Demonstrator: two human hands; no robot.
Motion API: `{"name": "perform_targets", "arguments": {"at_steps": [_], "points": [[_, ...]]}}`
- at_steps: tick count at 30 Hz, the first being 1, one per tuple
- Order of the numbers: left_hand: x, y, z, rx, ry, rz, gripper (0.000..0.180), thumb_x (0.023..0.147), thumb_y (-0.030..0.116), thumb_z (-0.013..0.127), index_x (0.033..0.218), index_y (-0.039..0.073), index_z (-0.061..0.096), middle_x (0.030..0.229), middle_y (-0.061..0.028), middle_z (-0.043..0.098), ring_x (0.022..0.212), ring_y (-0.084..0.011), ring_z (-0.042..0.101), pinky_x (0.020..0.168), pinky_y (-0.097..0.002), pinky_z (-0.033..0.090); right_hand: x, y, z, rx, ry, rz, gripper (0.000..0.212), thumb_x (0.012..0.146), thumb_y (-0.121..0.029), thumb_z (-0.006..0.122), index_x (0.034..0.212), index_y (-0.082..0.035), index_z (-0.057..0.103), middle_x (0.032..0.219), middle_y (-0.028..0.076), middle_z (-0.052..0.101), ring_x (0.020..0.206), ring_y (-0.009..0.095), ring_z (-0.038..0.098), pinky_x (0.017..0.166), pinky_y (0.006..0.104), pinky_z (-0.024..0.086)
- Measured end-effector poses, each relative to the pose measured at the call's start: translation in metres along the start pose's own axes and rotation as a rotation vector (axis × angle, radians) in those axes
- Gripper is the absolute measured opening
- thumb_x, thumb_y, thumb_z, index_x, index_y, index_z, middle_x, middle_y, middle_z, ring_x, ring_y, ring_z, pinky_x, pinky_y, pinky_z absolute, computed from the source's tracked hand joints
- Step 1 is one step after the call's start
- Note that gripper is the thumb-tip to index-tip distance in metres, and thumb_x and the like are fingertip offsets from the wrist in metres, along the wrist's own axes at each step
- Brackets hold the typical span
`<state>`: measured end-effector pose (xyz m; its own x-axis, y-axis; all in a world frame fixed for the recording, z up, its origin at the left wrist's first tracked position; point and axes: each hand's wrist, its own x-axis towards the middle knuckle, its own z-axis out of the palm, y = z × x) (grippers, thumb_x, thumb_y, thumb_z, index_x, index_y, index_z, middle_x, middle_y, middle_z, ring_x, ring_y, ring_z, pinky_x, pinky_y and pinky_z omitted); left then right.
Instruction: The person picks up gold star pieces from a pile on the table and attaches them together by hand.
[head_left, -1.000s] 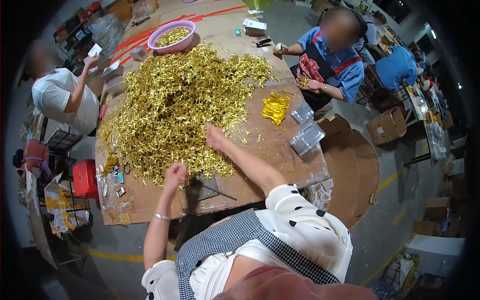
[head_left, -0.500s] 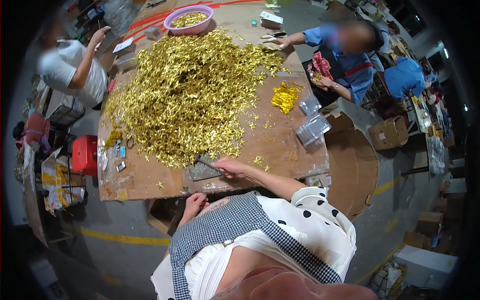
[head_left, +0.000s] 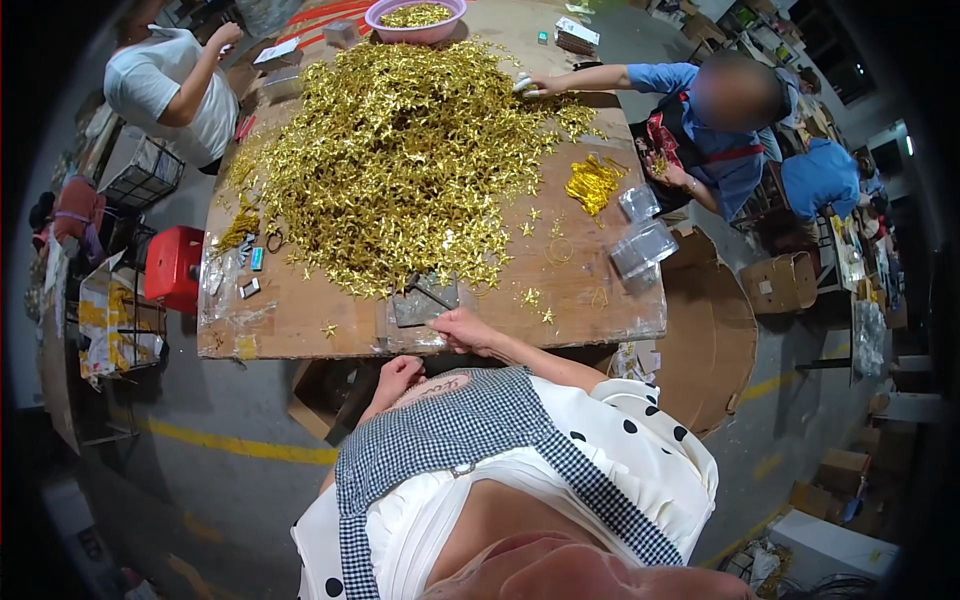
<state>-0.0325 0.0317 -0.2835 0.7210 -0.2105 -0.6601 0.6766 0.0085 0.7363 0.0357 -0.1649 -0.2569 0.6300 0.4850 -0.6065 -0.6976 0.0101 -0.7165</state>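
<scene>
My right hand (head_left: 463,331) is closed round the handle of a small hammer (head_left: 432,296). The hammer's head lies over the far part of a grey metal plate (head_left: 411,311) at the table's near edge. Close beside the table edge, in front of my apron, my left hand (head_left: 402,372) has its fingers curled together; anything inside them is hidden. Just beyond the plate spreads a big heap of gold star-shaped pieces (head_left: 400,170). A few loose gold stars (head_left: 548,316) lie to the right of the plate, and another gold star (head_left: 330,330) to its left.
Clear plastic boxes (head_left: 643,248) and a bundle of gold ties (head_left: 592,186) lie at the table's right. A pink basin (head_left: 416,32) holds more gold pieces at the far side. One co-worker (head_left: 715,125) sits right; another (head_left: 165,85) is left. A red stool (head_left: 174,268) stands left.
The whole view has shifted, so the table sits higher in the picture. The right co-worker's hand has moved onto the heap. My right hand keeps hold of the hammer near the plate.
</scene>
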Motion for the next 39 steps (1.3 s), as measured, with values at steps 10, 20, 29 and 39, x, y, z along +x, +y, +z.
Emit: {"name": "perform_targets", "arguments": {"at_steps": [10,20,29,39], "points": [[0.004,-0.008,-0.013,0.011,0.001,0.009,0.014,0.082,0.014,0.055,0.089,0.002,0.056,0.077,-0.0051,0.059,0.063,-0.0123,0.057,0.060,-0.0245,0.048,-0.002,0.006,0.017,-0.073,0.021,-0.031,0.030,0.081,-0.028,0.053,0.059,-0.009,0.047,0.048,-0.004,0.036,0.035,0.006,0.030,0.032,0.0219,0.022],[0.009,-0.008,-0.018,-0.037,0.000,-0.020,0.013,0.083,0.013,0.055,0.087,0.001,0.055,0.076,-0.0053,0.059,0.063,-0.0123,0.057,0.059,-0.0240,0.048,0.000,0.009,0.020,-0.090,0.045,-0.061,0.027,0.083,-0.024,0.051,0.061,-0.008,0.048,0.049,-0.002,0.041,0.037,0.006,0.032,0.034,0.0202,0.023],[0.012,-0.006,-0.018,-0.032,-0.004,-0.008,0.014,0.083,0.014,0.054,0.089,0.000,0.054,0.077,-0.0059,0.059,0.061,-0.0126,0.057,0.058,-0.0237,0.048,0.003,0.011,0.019,-0.101,0.040,-0.048,0.028,0.084,-0.025,0.051,0.062,-0.009,0.048,0.052,-0.003,0.041,0.039,0.005,0.031,0.035,0.0200,0.023],[0.012,-0.001,-0.014,-0.037,0.005,-0.023,0.015,0.083,0.015,0.055,0.086,0.001,0.055,0.076,-0.0056,0.059,0.062,-0.0124,0.057,0.058,-0.0236,0.047,0.003,0.009,0.014,-0.096,0.036,-0.036,0.027,0.084,-0.026,0.051,0.064,-0.009,0.048,0.054,-0.003,0.043,0.041,0.005,0.034,0.036,0.0194,0.025]]}}
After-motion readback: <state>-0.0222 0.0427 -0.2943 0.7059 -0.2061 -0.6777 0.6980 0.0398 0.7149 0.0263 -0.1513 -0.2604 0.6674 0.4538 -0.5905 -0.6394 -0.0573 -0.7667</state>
